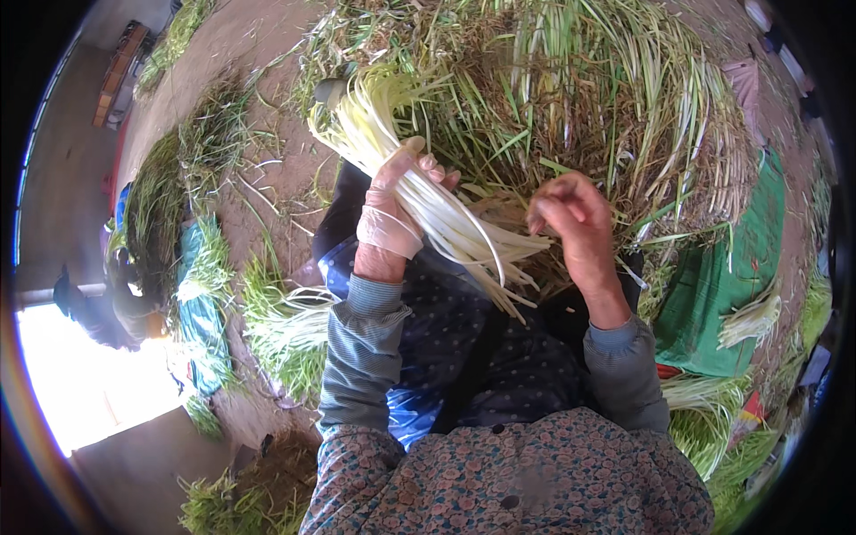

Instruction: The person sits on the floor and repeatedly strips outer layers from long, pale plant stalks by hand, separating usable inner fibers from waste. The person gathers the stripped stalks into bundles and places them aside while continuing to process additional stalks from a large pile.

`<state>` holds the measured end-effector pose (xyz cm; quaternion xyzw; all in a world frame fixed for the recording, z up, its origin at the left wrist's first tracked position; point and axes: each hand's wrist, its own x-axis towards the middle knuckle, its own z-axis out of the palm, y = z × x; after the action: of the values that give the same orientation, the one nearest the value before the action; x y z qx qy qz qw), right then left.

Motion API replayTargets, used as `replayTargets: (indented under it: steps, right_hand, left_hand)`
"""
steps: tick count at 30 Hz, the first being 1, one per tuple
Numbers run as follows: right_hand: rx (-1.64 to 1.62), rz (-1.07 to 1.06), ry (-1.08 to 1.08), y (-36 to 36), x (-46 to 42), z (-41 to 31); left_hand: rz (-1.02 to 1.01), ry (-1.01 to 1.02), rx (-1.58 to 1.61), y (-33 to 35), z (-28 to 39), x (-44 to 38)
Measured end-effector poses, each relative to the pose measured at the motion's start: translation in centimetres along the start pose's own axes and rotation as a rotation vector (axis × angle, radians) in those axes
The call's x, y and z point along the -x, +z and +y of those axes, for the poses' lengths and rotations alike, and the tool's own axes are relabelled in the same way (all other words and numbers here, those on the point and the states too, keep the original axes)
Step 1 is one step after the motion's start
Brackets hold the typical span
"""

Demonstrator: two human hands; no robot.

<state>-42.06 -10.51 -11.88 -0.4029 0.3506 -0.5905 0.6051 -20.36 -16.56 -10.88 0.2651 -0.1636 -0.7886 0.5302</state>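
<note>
My left hand (391, 200), in a thin translucent glove, is closed around a bundle of long white-stemmed greens (451, 217). Their pale yellow leaf tips fan out at the upper left, and the stem ends spread to the lower right over my lap. Close to those ends is my right hand (574, 217), bare, its fingers curled; whether anything is pinched in them is not clear. Just beyond both hands lies a large heap of untrimmed greens (568, 93) with brown, dry matter among green and white stalks. A dark dotted apron (508, 374) covers my lap.
Sorted pale greens (294, 334) lie on the ground to my left, with more (702, 414) at my right. A green sheet (722, 287) spreads beside the heap. Dark green piles (157, 207) and a bright doorway (100, 374) are farther left.
</note>
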Motion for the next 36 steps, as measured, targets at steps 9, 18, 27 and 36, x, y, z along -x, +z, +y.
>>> replayTargets:
  steps: [9, 18, 27, 36]
  right_hand:
    - [0.877, -0.245, -0.133, 2.9, 0.8, 5.1]
    - [0.513, -0.103, 0.526, -3.8, 9.0, 4.7]
    - [0.963, -0.068, -0.533, 2.5, 1.5, -0.6]
    - [0.961, -0.287, -0.133, -1.7, 4.5, 4.0]
  left_hand:
    - [0.087, -0.086, -0.028, 0.5, 1.6, -1.8]
    - [0.019, -0.032, -0.017, -2.7, 4.6, -2.9]
    - [0.169, 0.007, -0.107, 0.5, 3.2, -3.3]
    - [0.105, -0.067, -0.151, -1.8, 5.4, -3.8]
